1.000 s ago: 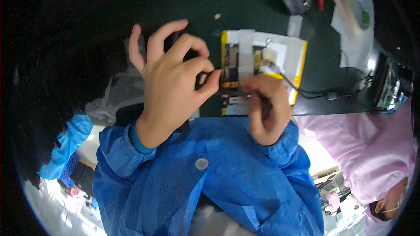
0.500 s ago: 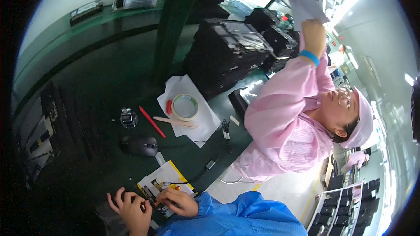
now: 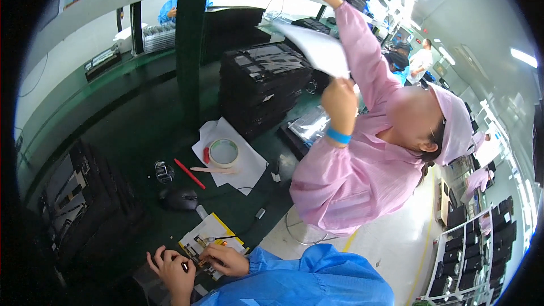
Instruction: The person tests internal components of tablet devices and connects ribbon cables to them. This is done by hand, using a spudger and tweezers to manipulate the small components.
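My left hand [image 3: 174, 273] is beside the left edge of a small electronics assembly [image 3: 194, 247]. Its outer fingers are bent and apart, while thumb and forefinger close round a small dark spot I cannot make out. My right hand [image 3: 228, 259] reaches over the same assembly from the right, fingers drawn together and pointing down at it. Whatever they pinch is hidden. A white flat pack with yellow edges [image 3: 211, 228] adjoins the assembly on its far side. A black cable [image 3: 241, 234] with a metal plug runs onto it, just beyond my right fingers.
A black mouse [image 3: 180, 199], a red pen [image 3: 189, 173] and a tape roll [image 3: 224, 153] on white paper [image 3: 249, 171] lie farther out. Black stacks [image 3: 258, 93] stand behind and at left [image 3: 85, 198]. A co-worker in pink [image 3: 345, 184] holds a white sheet [image 3: 320, 48] at right.
The view has shifted. The co-worker's arms have spread apart, one hand lowered with the white sheet and the other raised to the shelf. My hands stay over the assembly with little change.
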Tool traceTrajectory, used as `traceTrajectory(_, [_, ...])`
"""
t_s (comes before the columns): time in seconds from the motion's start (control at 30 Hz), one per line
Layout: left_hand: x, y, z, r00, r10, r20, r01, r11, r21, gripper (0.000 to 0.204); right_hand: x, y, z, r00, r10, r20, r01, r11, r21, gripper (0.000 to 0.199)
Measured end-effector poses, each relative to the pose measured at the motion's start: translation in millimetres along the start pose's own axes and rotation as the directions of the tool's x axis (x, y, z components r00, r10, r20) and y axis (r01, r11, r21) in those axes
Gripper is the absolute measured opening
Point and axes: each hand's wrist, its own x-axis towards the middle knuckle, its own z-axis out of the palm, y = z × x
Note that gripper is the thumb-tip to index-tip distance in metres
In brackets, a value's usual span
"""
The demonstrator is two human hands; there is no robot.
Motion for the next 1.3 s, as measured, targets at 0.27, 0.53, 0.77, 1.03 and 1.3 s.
traceTrajectory(0.27, [-0.7,-1.3,4.9,1.0,0.011,-0.02,-0.011,1.0,0.027,0.014,0.9,-2.1,0.7,0.995,-0.073,-0.065,0.071,0.997,-0.031,0.017])
traceTrajectory(0.53, [1.0,-0.6,4.1,1.0,0.001,0.012,-0.001,0.999,0.048,0.012,-0.8,5.8,4.9,0.99,-0.1,-0.099,0.091,0.991,-0.093,0.023])
traceTrajectory(0.77, [1.0,4.3,-0.3,0.998,0.057,-0.015,-0.056,0.997,0.048,0.014,0.7,8.7,7.4,0.981,-0.135,-0.14,0.118,0.986,-0.121,0.036])
traceTrajectory(1.03, [2.3,-0.3,5.1,0.983,0.169,-0.066,-0.163,0.983,0.084,0.01,0.6,7.4,2.8,0.983,-0.099,-0.157,0.069,0.979,-0.191,0.032])
traceTrajectory(1.3, [-7.6,-7.8,5.6,0.993,0.112,-0.041,-0.111,0.993,0.029,0.012,-5.2,-17.0,2.1,0.992,0.039,-0.119,-0.077,0.939,-0.336,0.037])
